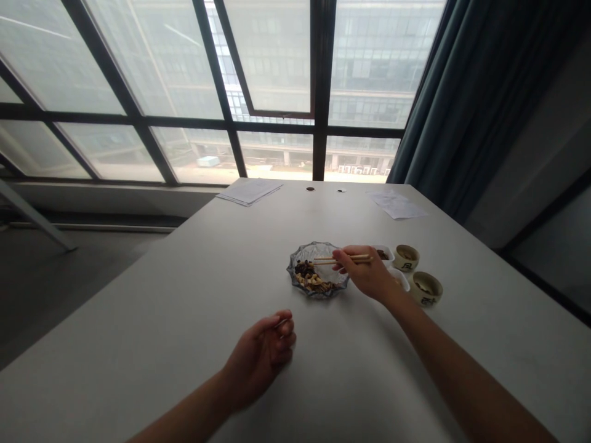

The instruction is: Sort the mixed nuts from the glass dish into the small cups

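Observation:
My right hand (364,272) grips a pair of wooden chopsticks (323,261), and their tips reach over a faceted glass dish (308,250). Dark food pieces (305,268) and pale food pieces (314,283) lie heaped in the dish, close to the tips. Just beyond my right hand are two small white dishes (384,252) (399,278) and two small ceramic cups (406,257) (425,288). My hand partly hides the dishes. My left hand (261,360) rests on the white table (138,295) nearer to me, its fingers curled on nothing.
Loose papers (250,191) (396,205) lie near the table's far edge, which has two small holes. Tall window panes (277,55) stand behind that edge. A dark curtain (438,92) hangs at the right, and the floor shows beyond the table's left edge.

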Available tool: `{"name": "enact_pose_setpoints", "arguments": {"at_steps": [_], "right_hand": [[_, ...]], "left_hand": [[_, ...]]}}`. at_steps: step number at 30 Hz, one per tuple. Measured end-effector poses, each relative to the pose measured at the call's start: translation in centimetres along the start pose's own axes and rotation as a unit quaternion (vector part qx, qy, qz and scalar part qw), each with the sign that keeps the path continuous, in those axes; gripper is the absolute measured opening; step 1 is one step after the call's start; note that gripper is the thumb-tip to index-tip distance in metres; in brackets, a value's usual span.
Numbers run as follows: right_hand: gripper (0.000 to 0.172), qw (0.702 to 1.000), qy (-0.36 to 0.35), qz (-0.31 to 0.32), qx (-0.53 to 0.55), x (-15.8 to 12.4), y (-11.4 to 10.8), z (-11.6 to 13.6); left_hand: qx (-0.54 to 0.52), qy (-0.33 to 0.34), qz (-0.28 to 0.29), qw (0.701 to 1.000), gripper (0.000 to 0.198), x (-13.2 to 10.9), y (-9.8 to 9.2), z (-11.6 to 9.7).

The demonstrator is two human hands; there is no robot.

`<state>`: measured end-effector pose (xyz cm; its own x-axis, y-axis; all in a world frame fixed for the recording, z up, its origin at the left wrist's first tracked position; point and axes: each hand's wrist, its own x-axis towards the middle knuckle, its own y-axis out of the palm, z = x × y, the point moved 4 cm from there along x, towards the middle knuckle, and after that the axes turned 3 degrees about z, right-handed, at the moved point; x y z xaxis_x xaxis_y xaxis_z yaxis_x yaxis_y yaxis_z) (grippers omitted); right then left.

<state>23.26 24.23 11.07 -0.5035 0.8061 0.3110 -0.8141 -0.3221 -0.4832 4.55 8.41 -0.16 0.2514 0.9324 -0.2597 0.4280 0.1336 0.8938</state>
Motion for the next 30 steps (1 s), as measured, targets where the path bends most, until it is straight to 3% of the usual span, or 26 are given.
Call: {"name": "enact_pose_setpoints", "arguments": {"at_steps": [8,21,26,30], "right_hand": [[0.048,0.999,0.009,0.028,0.023,0.5,0.9,-1.0],[0.054,0.997,0.012,-0.052,0.059,0.2,1.2,-2.3],[0.053,0.985,0.055,-0.111,0.12,-0.2,-0.7,-1.3],[0.052,0.97,0.059,-0.194,0.133,-1.2,-4.9,0.7]], "left_hand": [[-0.002,0.002,-0.001,1.0,0.008,0.0,0.0,0.1],[0.01,0.002,-0.007,1.0,0.006,0.0,0.0,0.1],[0.005,0.001,0.0,1.0,0.006,0.0,-0.1,0.0],[-0.001,-0.003,0.003,1.0,0.006,-0.1,-0.1,0.0]]}}
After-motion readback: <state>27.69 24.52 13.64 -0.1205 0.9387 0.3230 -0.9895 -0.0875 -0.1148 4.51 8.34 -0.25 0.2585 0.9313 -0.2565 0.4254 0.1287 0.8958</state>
